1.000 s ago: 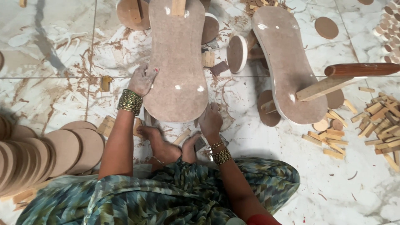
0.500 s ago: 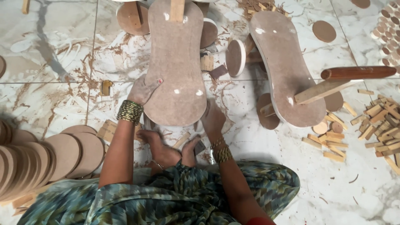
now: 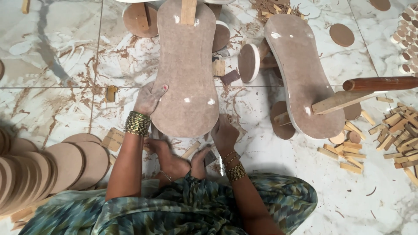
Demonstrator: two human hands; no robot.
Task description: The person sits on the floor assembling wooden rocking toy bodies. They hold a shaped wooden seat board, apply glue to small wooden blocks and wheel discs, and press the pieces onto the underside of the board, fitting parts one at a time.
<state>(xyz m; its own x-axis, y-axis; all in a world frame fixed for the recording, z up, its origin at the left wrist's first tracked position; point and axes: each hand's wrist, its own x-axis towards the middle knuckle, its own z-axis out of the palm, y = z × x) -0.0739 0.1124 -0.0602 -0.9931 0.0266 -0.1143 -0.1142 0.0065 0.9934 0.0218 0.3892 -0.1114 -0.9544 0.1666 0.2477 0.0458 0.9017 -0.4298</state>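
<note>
**Counts of the wooden parts on the marble floor**

Two long peanut-shaped boards are seen: one [image 3: 186,74] in the middle, on which two hands are laid, the left hand [image 3: 148,99] and the right hand [image 3: 224,134], and a second board [image 3: 302,74] to the right. Two bare feet [image 3: 183,159] are tucked under the near end. One dark round rod [image 3: 381,83] is counted at the right edge. One loose flat disc [image 3: 342,35] lies alone at the upper right. The overlapping discs [image 3: 48,163] at the lower left, the small blocks [image 3: 392,130] at the right and the little round pegs [image 3: 407,32] cannot be counted exactly.
</note>
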